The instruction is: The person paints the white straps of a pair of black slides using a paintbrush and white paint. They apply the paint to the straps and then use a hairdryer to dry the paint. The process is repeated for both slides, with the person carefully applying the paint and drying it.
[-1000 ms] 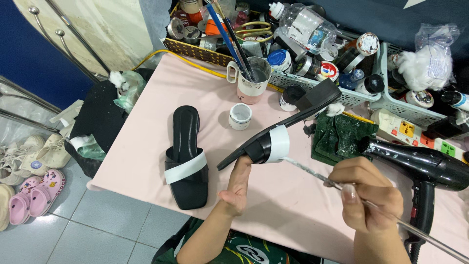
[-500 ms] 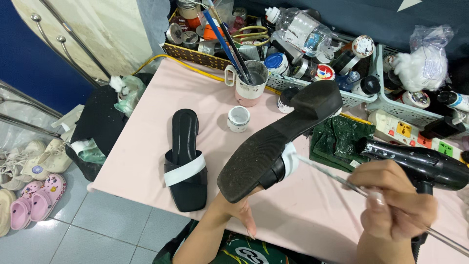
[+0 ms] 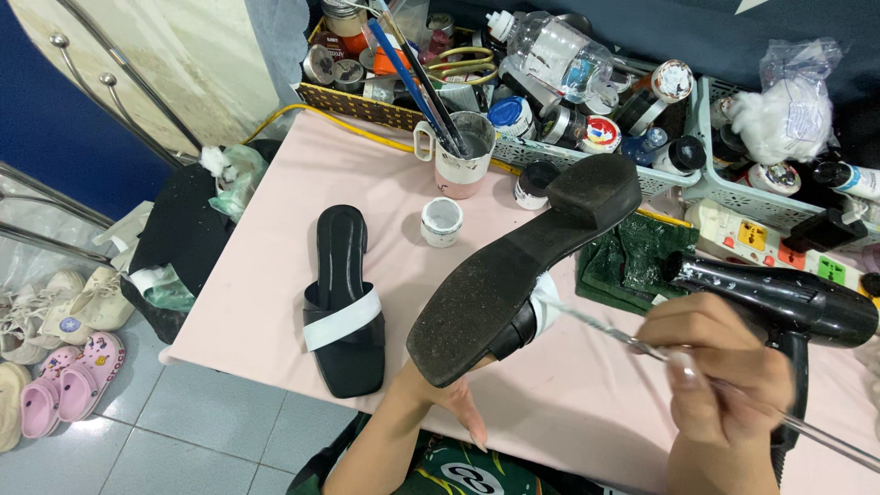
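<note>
Holding the black sandal [image 3: 513,284] sole-up in my left hand [image 3: 449,399], heel pointing away up-right over the pink desk [image 3: 275,266]. Right hand [image 3: 724,376] pinches a thin metal rod [image 3: 596,325], tip at the white strap [image 3: 547,302], just right of the sandal.

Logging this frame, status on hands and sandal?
Left hand holds black sandal sole-up. Right hand pinches thin metal tool at its strap. Hair dryer close by.

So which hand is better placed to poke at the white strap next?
Probably the right hand: it holds the thin metal tool, whose tip already sits at the strap. The left hand is busy propping the sandal up.
</note>
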